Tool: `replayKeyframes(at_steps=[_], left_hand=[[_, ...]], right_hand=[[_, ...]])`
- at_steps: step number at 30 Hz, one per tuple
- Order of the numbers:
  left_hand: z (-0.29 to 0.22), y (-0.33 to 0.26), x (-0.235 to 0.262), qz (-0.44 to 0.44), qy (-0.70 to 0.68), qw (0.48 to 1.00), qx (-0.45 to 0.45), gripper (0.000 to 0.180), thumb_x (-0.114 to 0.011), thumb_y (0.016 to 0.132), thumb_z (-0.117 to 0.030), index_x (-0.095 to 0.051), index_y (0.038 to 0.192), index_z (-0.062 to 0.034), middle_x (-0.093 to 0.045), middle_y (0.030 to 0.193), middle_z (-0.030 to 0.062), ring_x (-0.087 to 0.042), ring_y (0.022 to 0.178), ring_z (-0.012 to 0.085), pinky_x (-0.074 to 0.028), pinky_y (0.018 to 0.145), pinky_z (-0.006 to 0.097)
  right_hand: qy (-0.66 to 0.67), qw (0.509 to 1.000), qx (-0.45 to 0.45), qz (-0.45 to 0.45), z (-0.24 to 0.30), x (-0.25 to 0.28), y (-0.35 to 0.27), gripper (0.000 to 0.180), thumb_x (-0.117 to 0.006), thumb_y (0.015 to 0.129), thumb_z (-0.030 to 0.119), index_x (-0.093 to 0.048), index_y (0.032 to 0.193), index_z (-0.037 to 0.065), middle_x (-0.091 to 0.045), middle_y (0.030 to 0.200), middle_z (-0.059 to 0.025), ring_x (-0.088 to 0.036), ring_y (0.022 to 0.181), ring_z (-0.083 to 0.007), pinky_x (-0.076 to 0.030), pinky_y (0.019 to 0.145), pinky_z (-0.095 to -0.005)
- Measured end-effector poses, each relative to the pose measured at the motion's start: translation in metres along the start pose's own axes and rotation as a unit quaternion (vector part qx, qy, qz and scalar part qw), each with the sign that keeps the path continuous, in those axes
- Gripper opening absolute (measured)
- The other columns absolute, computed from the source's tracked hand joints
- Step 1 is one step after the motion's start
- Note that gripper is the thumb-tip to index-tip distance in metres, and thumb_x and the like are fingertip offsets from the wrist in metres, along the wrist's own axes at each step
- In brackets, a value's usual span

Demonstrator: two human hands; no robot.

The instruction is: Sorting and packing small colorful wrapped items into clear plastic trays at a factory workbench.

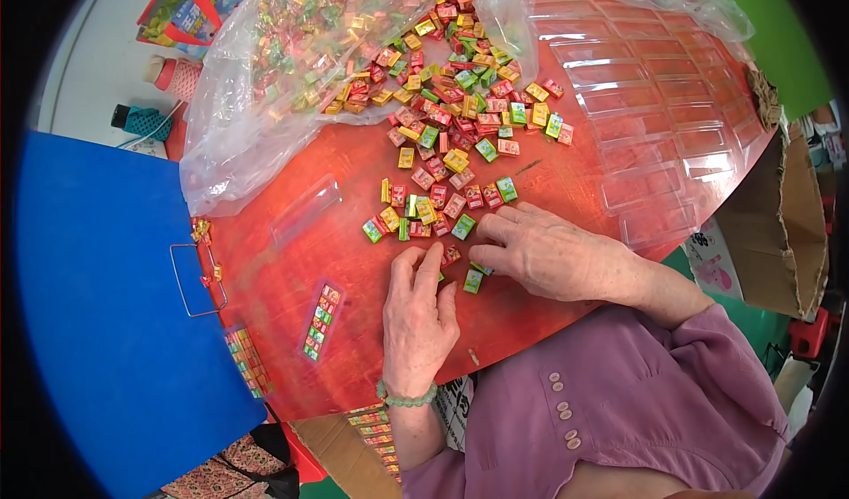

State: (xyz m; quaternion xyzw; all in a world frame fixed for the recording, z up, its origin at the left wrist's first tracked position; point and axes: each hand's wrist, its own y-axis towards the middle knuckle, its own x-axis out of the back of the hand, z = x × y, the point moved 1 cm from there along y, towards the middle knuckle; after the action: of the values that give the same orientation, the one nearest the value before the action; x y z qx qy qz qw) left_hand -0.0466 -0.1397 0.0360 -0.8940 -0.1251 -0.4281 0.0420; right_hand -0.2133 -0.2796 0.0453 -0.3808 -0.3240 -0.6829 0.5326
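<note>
Small foil-bright candy boxes in red, yellow, green and pink lie in a heap, thinning out toward my hands. My left hand, with a green bead bracelet at the wrist, curls its fingers in; a bit of a green box shows between thumb and forefinger. From the right, my right hand bends its fingers down onto another green box, partly hidden by them. A red box lies between both hands, and a loose green box sits just below the right fingertips.
A filled clear strip tray lies left on the red table. Nearby rests an empty clear tray. A plastic bag of boxes covers the back left; empty clear trays spread at right. A cardboard box stands beyond.
</note>
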Motion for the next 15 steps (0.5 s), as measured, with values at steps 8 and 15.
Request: replayKeyframes(at_steps=[8, 15], left_hand=[[0.0, 0.007, -0.002, -0.019, 0.022, 0.999, -0.022, 0.037, -0.07, 0.09, 0.0, -0.064, 0.126, 0.0002, -0.057, 0.113, 0.018, -0.064, 0.098, 0.0374, -0.056, 0.081, 0.045], [0.0, 0.012, -0.011, -0.068, 0.022, 0.996, -0.053, 0.027, -0.07, 0.086, 0.006, -0.067, 0.113, 0.0005, -0.06, 0.108, 0.0162, -0.065, 0.093, 0.0351, -0.055, 0.076, 0.042]], right_hand=[[0.01, 0.999, -0.033, 0.019, 0.012, -0.01, -0.013, 0.025, -0.065, 0.092, 0.013, -0.059, 0.113, 0.002, -0.055, 0.106, -0.0127, -0.062, 0.098, -0.0306, -0.054, 0.087, -0.0422], [0.033, 0.995, -0.057, -0.077, 0.024, -0.026, -0.012, 0.026, -0.07, 0.092, 0.023, -0.058, 0.103, 0.002, -0.054, 0.102, -0.0112, -0.064, 0.093, -0.0278, -0.056, 0.079, -0.0394]])
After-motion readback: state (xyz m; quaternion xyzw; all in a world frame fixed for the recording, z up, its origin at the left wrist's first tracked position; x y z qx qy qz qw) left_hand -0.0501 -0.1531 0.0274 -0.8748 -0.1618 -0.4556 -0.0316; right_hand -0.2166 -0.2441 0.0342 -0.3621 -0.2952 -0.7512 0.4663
